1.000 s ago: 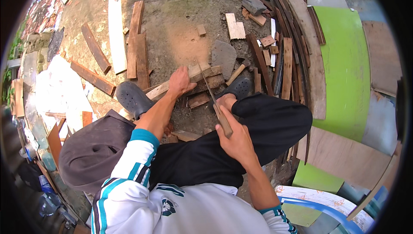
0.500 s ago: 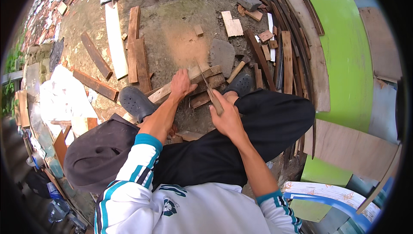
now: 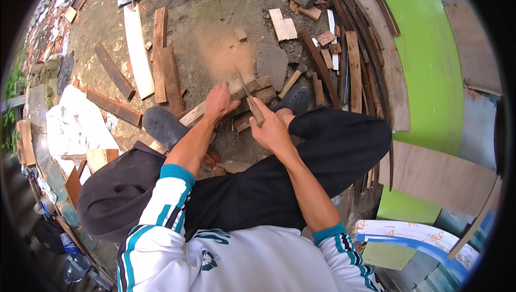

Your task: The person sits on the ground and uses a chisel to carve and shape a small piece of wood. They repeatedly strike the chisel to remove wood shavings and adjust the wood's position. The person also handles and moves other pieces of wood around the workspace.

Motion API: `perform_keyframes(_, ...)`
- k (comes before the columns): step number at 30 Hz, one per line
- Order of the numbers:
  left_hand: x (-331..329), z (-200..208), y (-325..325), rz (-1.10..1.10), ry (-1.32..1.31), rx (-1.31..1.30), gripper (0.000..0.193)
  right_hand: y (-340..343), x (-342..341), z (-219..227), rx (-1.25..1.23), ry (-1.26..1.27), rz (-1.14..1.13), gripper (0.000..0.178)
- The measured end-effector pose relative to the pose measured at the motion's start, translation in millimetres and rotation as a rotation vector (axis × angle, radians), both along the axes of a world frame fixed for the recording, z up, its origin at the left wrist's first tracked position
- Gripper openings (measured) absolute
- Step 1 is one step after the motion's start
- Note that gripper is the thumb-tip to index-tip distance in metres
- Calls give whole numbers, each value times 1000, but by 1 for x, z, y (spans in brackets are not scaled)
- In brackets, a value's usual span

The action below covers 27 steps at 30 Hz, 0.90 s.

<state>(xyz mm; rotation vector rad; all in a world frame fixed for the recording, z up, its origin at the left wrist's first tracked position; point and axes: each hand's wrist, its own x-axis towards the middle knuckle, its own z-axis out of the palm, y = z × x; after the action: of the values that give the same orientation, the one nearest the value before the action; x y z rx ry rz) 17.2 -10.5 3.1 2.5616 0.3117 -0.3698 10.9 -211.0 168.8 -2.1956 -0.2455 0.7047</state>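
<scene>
Right hand (image 3: 270, 129) on saw (image 3: 252, 106), lettered shirt (image 3: 258, 257)

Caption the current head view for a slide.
Left hand clasping a wooden batten, right hand gripping a handsaw set across it, pale sawdust spread beyond.

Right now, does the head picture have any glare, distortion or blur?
In the head view, white sheeting at left is washed out by glare; the green panel at right bows with the fisheye; the corners go black; the saw looks faint toward its far tip, perhaps from motion blur.
</scene>
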Motion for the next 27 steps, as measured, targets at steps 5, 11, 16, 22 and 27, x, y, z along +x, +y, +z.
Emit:
perform_keyframes(5,-7,0,4,10,-37,40,66,-61,-49,73,134,15,17,56)
perform_keyframes(11,-10,-5,-3,7,24,-20,69,7,12,13,-75,116,-8,51)
perform_keyframes(16,-4,1,1,32,-4,37,71,-52,-50,72,113,-7,-10,58)
perform_keyframes(22,1,4,-2,7,11,-18,70,-2,8,-7,24,-67,-37,56)
perform_keyframes(27,-3,-5,4,34,-13,17,70,-53,-51,75,83,25,0,61)
